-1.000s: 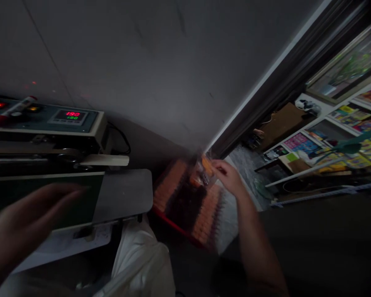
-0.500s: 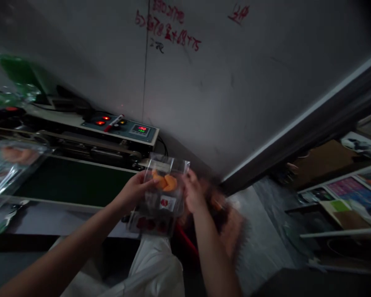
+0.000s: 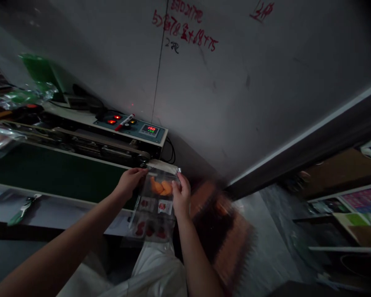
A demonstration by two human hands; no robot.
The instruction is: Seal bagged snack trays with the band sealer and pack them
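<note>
rising at the back, the grey wall (image 3: 222,95) stands behind the machine's (image 3: 71,115) green belt (image 3: 64,167), and at that belt's right end the clear pack (image 3: 153,194) is held up; the left hand (image 3: 130,182) pinches its upper left corner, the right hand (image 3: 182,197) its upper right; a marker (image 3: 125,122) lies by the control panel's (image 3: 136,129) back edge, and orange pieces (image 3: 161,187) sit in the pack's upper half

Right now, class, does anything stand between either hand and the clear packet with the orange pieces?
Nothing visible does: the left hand and right hand both hold the clear packet directly, near its upper corners. The green belt lies beyond the left forearm, not between.
</note>
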